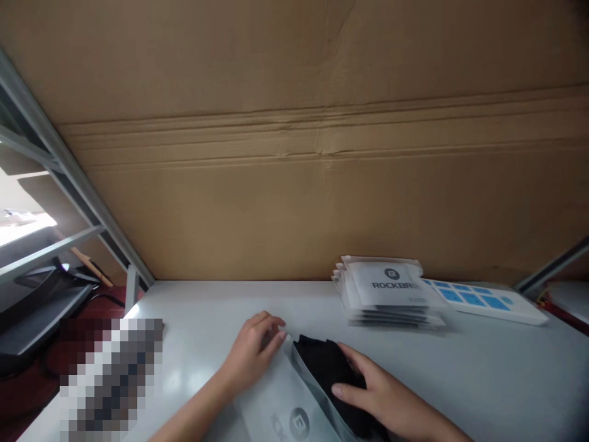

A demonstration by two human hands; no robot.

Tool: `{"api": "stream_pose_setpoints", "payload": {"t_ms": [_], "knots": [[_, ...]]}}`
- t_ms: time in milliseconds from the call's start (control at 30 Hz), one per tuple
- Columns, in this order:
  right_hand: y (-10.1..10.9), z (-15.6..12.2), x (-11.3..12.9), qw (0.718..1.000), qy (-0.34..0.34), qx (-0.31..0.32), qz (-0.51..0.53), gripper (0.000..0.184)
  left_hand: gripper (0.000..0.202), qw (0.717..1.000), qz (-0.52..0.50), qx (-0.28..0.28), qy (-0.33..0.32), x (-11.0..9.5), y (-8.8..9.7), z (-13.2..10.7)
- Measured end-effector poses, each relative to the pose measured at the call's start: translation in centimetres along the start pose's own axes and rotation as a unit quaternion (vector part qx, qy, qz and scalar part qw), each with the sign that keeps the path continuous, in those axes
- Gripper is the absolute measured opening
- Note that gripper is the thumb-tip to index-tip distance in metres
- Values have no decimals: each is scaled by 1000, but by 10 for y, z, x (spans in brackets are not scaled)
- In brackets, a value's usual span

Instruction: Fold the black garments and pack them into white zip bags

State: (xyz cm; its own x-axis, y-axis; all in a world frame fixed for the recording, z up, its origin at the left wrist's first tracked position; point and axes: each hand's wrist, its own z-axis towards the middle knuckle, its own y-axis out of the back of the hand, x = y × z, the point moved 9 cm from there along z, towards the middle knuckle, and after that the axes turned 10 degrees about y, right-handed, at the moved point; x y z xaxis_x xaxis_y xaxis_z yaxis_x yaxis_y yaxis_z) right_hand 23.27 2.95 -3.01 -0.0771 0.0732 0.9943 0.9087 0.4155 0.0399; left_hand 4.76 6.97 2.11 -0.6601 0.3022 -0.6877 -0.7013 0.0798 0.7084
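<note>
My left hand (253, 350) rests on the white table (197, 307), its fingers pinched on the top corner of a grey plastic pouch (280, 405) with a round logo. My right hand (381, 393) lies over a folded black garment (322, 365) that sits partly inside the pouch's open mouth, fingers curled against the fabric. The pouch lies flat near the table's front edge.
A stack of several grey branded pouches (386, 291) sits at the back right, beside a white card with blue squares (483, 301). A large cardboard sheet (322, 153) stands behind the table. Metal shelving (50, 202) is at the left, and a blurred patch (110, 374) lies near the front left.
</note>
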Motion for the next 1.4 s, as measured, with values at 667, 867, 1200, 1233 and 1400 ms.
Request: {"api": "stream_pose_setpoints", "payload": {"t_ms": [667, 867, 1200, 1233, 1400], "knots": [[-35, -9, 17, 994, -7, 106, 6, 56, 42, 982, -151, 106, 42, -10, -29, -4], [4, -3, 3, 998, 18, -37, -37, 51, 46, 959, -223, 141, 105, 9, -30, 0], [-43, -9, 5, 996, -6, 81, -30, 41, 41, 948, -243, 158, 130, 0, -44, -7], [-45, -11, 4, 996, -13, 86, -35, 42, 39, 949, -238, 161, 126, -2, -45, -8], [-47, -13, 18, 994, 5, 112, 3, 39, 35, 956, -224, 154, 113, 0, -41, -7]]}}
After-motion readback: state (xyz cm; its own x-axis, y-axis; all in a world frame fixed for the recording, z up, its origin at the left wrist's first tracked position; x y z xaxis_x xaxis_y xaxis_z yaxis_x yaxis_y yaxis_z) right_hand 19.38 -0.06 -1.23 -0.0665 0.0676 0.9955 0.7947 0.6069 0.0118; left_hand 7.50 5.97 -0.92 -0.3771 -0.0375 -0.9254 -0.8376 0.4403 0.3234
